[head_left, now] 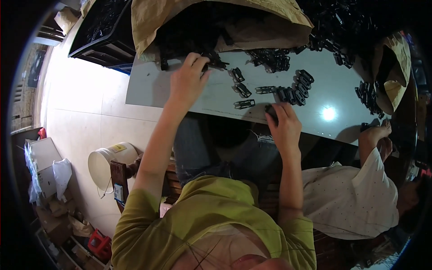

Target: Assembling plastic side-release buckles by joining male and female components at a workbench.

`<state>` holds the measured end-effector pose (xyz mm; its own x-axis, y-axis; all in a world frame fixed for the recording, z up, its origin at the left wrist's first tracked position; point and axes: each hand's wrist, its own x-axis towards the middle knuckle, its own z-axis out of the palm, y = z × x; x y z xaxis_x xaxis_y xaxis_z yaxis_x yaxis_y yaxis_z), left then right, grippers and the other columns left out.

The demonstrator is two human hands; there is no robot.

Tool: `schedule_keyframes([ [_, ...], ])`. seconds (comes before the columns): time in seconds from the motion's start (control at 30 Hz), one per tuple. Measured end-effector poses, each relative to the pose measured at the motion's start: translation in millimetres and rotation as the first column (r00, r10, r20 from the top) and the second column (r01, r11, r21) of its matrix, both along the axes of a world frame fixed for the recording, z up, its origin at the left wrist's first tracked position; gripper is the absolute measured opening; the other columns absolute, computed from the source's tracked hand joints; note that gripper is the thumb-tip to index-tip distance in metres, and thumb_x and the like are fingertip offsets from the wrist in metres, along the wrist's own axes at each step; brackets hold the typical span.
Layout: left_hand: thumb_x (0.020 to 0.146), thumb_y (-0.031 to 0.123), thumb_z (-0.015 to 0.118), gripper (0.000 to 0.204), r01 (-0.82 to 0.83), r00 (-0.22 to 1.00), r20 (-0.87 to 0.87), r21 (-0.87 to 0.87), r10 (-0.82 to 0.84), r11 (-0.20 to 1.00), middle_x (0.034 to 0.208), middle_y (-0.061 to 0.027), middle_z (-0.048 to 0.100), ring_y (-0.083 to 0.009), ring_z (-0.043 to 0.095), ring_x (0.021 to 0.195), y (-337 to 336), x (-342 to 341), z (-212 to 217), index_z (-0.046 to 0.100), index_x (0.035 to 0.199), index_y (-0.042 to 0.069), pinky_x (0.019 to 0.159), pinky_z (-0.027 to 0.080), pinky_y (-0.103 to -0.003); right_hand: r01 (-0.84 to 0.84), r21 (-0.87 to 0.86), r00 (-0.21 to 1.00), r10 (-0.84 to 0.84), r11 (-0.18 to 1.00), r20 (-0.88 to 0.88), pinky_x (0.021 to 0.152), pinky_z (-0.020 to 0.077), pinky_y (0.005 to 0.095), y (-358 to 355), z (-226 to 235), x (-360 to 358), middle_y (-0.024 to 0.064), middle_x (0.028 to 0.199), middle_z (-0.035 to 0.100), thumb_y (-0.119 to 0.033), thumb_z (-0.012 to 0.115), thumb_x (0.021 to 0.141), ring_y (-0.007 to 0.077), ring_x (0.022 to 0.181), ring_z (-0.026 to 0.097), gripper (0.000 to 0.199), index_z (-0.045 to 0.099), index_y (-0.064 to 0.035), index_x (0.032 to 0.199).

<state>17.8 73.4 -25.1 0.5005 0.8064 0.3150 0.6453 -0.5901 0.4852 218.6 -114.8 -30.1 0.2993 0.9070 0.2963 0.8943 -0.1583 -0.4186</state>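
We seem to be at the picking-out step; our left hand [186, 77] half-curls by the bag [150, 21] (its hold we cannot tell); our right hand [286, 123] pinches a part [270, 110] at the bench [150, 92] edge; next seems to call for a neat left pinch.

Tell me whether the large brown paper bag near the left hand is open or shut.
Open: the bag gapes at its mouth, baring its brown inner wall beside small black parts.
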Motion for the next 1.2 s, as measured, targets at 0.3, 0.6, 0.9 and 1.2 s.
schedule_keyframes([
  [0.3,0.078,0.012,0.069,0.029,0.056,0.986,-0.152,-0.048,-0.063,0.997,0.096,-0.0102,0.056,-0.0311,0.061,0.083,5,-16,-2,0.057,0.104,0.008,0.067,0.050,-0.040,-0.240,-0.017,0.957,0.240,0.971,0.164,0.072,0.0475,0.0384,52,22,24,0.0067,0.099,0.058,-0.006,0.070,0.071,0.0275,0.086,0.054,0.030,0.067,-0.0066,0.101],
  [0.6,0.082,0.003,0.066,0.032,0.353,0.864,0.504,-0.591,-0.010,0.725,0.087,-0.0041,0.060,-0.0081,0.059,0.067,-25,-21,10,0.061,0.113,0.003,0.062,0.048,-0.023,-0.275,-0.077,0.922,0.286,0.958,0.262,0.072,0.0502,0.0346,50,-8,6,0.0070,0.093,0.056,-0.004,0.065,0.074,0.0259,0.090,0.056,0.032,0.063,-0.0043,0.106],
  [0.9,0.083,0.000,0.065,0.025,0.431,0.854,0.513,-0.609,-0.084,0.665,0.088,-0.0042,0.060,-0.0093,0.059,0.071,-51,-32,3,0.062,0.108,0.000,0.065,0.048,-0.022,-0.121,-0.155,0.970,0.150,0.980,0.192,0.065,0.0508,0.0368,53,16,-4,0.0088,0.090,0.058,-0.008,0.066,0.072,0.0292,0.079,0.061,0.027,0.060,-0.0040,0.098],
  [1.2,0.083,-0.003,0.063,0.025,0.472,0.794,0.608,-0.615,-0.002,0.631,0.082,-0.0017,0.059,-0.0058,0.055,0.069,-67,-31,12,0.060,0.107,0.002,0.062,0.045,-0.021,-0.334,0.079,0.884,0.341,0.939,-0.321,0.066,0.0519,0.0337,35,44,-52,0.0111,0.095,0.060,0.000,0.067,0.068,0.0298,0.077,0.063,0.031,0.062,-0.0017,0.098],
])
